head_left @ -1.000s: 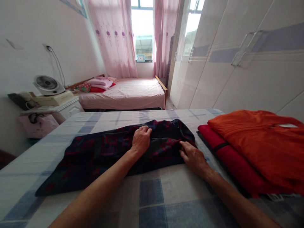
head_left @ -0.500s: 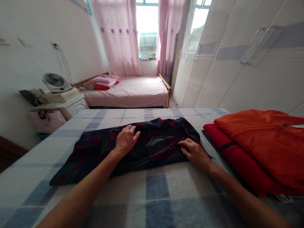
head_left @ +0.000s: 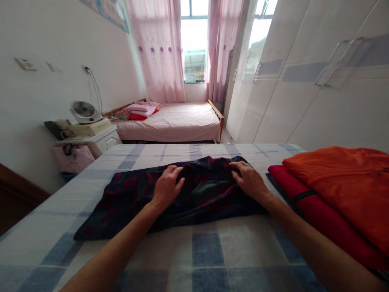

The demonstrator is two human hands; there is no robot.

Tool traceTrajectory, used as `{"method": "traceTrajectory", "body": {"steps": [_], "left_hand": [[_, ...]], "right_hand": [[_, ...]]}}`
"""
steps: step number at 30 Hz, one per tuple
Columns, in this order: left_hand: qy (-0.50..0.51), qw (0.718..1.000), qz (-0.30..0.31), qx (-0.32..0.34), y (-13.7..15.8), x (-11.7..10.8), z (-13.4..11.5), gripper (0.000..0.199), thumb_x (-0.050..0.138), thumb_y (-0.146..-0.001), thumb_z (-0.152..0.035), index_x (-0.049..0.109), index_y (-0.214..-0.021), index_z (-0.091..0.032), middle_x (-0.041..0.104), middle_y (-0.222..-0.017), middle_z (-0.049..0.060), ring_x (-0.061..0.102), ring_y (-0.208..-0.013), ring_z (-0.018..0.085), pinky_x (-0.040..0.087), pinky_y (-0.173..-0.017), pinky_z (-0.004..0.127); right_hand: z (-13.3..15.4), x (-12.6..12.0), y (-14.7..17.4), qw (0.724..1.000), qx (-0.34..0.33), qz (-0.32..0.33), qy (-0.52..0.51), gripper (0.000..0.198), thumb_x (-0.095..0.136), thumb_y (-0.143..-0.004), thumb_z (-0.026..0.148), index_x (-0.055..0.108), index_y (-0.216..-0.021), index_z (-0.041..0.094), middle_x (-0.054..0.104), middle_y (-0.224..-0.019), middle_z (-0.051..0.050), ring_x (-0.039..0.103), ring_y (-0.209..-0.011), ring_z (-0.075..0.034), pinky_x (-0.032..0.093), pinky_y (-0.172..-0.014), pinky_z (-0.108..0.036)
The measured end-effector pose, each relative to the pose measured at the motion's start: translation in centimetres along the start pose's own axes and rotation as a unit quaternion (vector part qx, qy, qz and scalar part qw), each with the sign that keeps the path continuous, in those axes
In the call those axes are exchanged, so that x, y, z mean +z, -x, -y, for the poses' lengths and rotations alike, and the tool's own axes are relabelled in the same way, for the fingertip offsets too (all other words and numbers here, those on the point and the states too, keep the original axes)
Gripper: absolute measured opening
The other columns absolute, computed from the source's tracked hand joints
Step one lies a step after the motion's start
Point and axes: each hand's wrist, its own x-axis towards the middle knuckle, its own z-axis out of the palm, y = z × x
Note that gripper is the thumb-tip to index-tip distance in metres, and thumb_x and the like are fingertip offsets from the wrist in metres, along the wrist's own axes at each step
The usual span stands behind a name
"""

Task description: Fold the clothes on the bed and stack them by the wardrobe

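Observation:
A dark garment (head_left: 130, 202) with a red and green pattern lies spread lengthwise on the checked bedsheet (head_left: 170, 251), wrinkled toward its right end. My left hand (head_left: 167, 184) rests on its middle, fingers stretched forward and thumb apart. Over the right part of the cloth is my right hand (head_left: 247, 178), its fingertips near the far edge and its thumb held away from the fingers. Neither hand shows cloth pinched in it. The garment's exact kind cannot be made out.
Folded red clothing (head_left: 304, 194) and an orange garment (head_left: 340, 182) are stacked on the right. Beyond stands a second bed (head_left: 176, 121) with pink bedding. A fan (head_left: 85, 111) sits on the cabinet (head_left: 107, 138) at left. White wardrobes (head_left: 304, 109) line the right wall.
My right hand has moved forward across the garment, from its near right part to the far edge. My left hand stays on the middle. The view has shifted slightly.

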Motion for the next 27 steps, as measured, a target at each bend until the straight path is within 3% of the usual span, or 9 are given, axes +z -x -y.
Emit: {"method": "traceTrajectory", "body": {"steps": [2,5,9,13,15,17,20,23,27], "left_hand": [[-0.018,0.999,0.011,-0.032,-0.6,0.6,0.7,0.041,0.053,-0.084,-0.030,0.052,-0.122,-0.016,0.055,-0.124,0.012,0.050,-0.117,0.024,0.041,-0.097,0.035],[-0.030,0.998,0.034,-0.045,-1.8,1.4,1.3,0.044,0.058,-0.079,-0.026,0.053,-0.121,-0.015,0.062,-0.111,0.012,0.055,-0.110,0.026,0.045,-0.092,0.036],[-0.019,0.998,0.037,-0.039,-2.2,1.3,0.6,0.039,0.051,-0.079,-0.013,0.057,-0.117,-0.019,0.062,-0.105,0.007,0.060,-0.099,0.020,0.047,-0.086,0.030],[0.030,0.993,0.060,0.093,-0.1,-0.3,-0.3,0.033,0.047,-0.082,-0.012,0.060,-0.110,-0.024,0.060,-0.101,0.003,0.059,-0.095,0.016,0.046,-0.084,0.026],[0.053,0.975,0.101,0.190,1.4,-1.0,-0.5,0.025,0.048,-0.084,-0.017,0.062,-0.104,-0.024,0.060,-0.096,0.003,0.058,-0.090,0.016,0.047,-0.079,0.026],[0.071,0.960,0.130,0.237,2.7,-1.5,-0.5,0.019,0.049,-0.086,-0.023,0.064,-0.097,-0.024,0.060,-0.090,0.003,0.058,-0.083,0.015,0.047,-0.073,0.026],[0.103,0.973,0.072,0.195,3.3,-1.7,-0.5,0.021,0.043,-0.090,-0.024,0.064,-0.094,-0.022,0.060,-0.089,0.003,0.058,-0.081,0.014,0.047,-0.073,0.026],[0.081,0.988,-0.018,0.134,2.6,-1.4,-0.2,0.025,0.042,-0.092,-0.025,0.062,-0.106,-0.020,0.060,-0.104,0.007,0.057,-0.096,0.017,0.048,-0.085,0.031],[-0.028,0.995,-0.007,0.098,1.8,-0.1,1.3,0.034,0.046,-0.090,-0.027,0.057,-0.120,-0.019,0.052,-0.130,0.012,0.047,-0.121,0.027,0.039,-0.101,0.047]], "right_hand": [[0.4,1.3,-2.3,0.999,0.001,0.001,0.038,0.034,0.046,-0.086,0.024,0.056,-0.118,0.017,0.059,-0.120,-0.009,0.049,-0.114,-0.022,0.035,-0.097,-0.033],[0.9,3.3,-5.4,0.999,0.022,-0.001,0.045,0.038,0.052,-0.082,0.025,0.057,-0.117,0.013,0.058,-0.121,-0.016,0.043,-0.119,-0.029,0.030,-0.099,-0.045],[0.1,4.2,-7.7,0.998,0.049,0.026,0.019,0.024,0.053,-0.076,0.021,0.068,-0.094,0.016,0.069,-0.097,-0.011,0.056,-0.101,-0.026,0.039,-0.088,-0.041],[-2.2,2.4,-7.3,0.999,0.042,0.013,-0.025,0.029,0.045,-0.075,0.018,0.067,-0.094,0.020,0.068,-0.101,-0.004,0.057,-0.100,-0.019,0.041,-0.087,-0.029],[-3.5,1.2,-6.2,0.998,0.047,0.004,-0.041,0.029,0.043,-0.072,0.016,0.067,-0.086,0.020,0.069,-0.094,-0.002,0.059,-0.094,-0.017,0.043,-0.084,-0.027],[-4.5,0.2,-4.8,0.997,0.063,-0.006,-0.050,0.027,0.041,-0.069,0.016,0.067,-0.077,0.021,0.068,-0.084,-0.002,0.061,-0.083,-0.017,0.045,-0.079,-0.028],[-4.9,-0.2,-3.4,0.994,0.087,-0.045,-0.046,0.026,0.040,-0.070,0.017,0.065,-0.075,0.019,0.067,-0.088,-0.005,0.059,-0.087,-0.021,0.044,-0.082,-0.033],[-4.1,0.2,-3.1,0.995,0.053,-0.076,-0.037,0.029,0.040,-0.077,0.018,0.065,-0.092,0.019,0.064,-0.103,-0.008,0.053,-0.104,-0.024,0.040,-0.092,-0.038],[-2.5,0.8,-3.1,0.997,0.040,-0.067,-0.007,0.035,0.041,-0.084,0.025,0.058,-0.115,0.020,0.059,-0.119,-0.009,0.050,-0.111,-0.027,0.039,-0.091,-0.044]]}}
